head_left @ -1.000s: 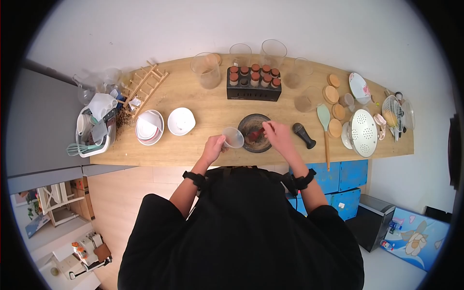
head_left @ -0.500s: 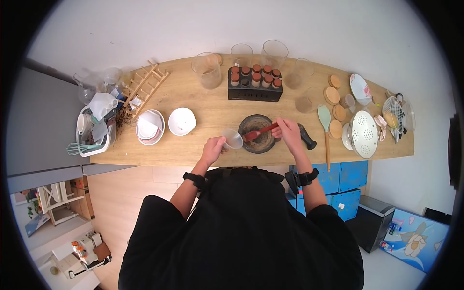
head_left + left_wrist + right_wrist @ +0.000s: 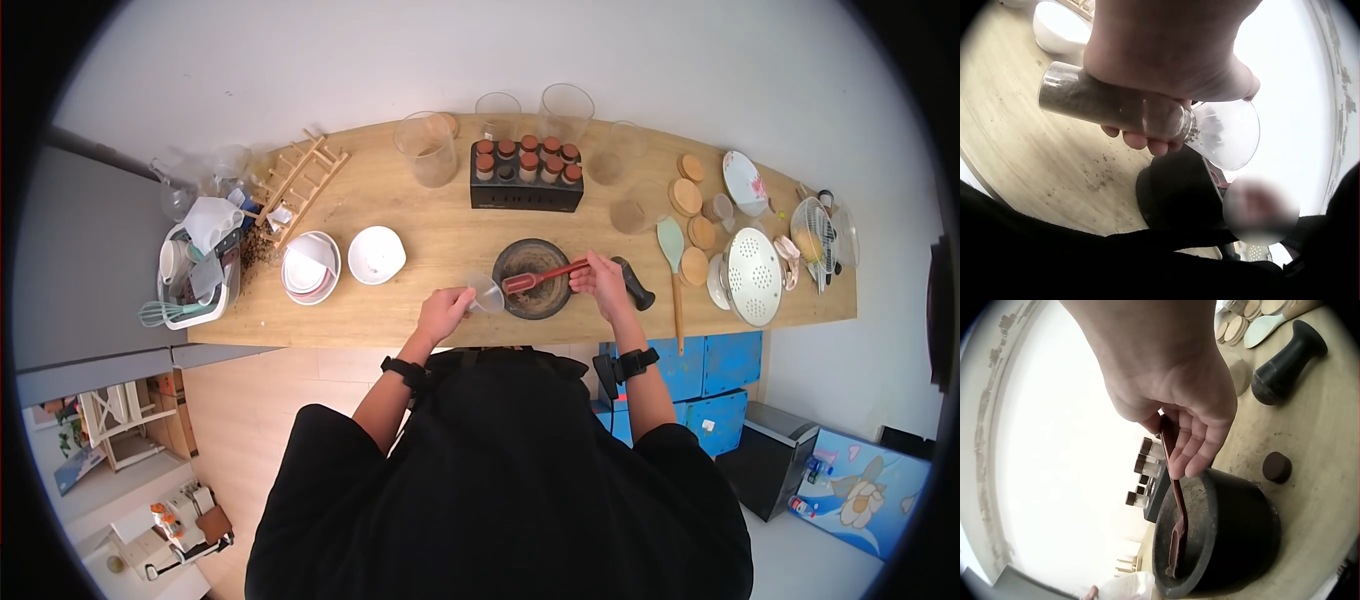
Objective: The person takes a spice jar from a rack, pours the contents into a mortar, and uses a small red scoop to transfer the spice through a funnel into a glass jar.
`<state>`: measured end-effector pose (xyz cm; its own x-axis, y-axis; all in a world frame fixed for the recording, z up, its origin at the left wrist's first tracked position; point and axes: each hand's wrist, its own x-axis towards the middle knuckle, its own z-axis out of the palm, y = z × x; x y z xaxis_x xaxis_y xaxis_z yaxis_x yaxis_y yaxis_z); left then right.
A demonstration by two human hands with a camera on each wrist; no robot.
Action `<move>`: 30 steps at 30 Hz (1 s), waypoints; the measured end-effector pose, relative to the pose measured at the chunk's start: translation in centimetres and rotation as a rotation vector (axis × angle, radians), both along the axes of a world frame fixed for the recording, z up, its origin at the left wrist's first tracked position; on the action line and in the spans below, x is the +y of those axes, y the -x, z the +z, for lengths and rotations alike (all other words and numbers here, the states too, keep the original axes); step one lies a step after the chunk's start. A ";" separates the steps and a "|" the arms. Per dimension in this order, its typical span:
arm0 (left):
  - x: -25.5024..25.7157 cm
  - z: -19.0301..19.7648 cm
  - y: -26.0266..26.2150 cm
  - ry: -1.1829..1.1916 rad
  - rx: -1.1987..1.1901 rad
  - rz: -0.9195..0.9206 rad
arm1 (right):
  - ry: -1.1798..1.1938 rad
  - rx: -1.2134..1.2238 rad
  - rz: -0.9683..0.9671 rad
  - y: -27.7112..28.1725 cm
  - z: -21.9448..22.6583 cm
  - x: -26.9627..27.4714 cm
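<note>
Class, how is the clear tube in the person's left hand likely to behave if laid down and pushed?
The tube would likely roll, being a smooth cylinder. It looks stiff and perhaps fragile, as its clear, shiny wall resembles glass. Powder might spill, as a funnel sits at the mouth.

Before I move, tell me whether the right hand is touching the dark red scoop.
Touching. The right wrist view shows it: the right hand grips the dark red scoop by its handle, which passes between thumb and fingers.
</note>
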<state>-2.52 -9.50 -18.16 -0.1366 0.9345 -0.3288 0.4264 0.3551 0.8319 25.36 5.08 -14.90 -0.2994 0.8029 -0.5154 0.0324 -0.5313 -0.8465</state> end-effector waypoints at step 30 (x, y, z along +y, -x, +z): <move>2.2 0.6 -0.4 -0.320 -0.568 0.046 | -0.744 -0.088 -0.041 0.5 12.0 -6.8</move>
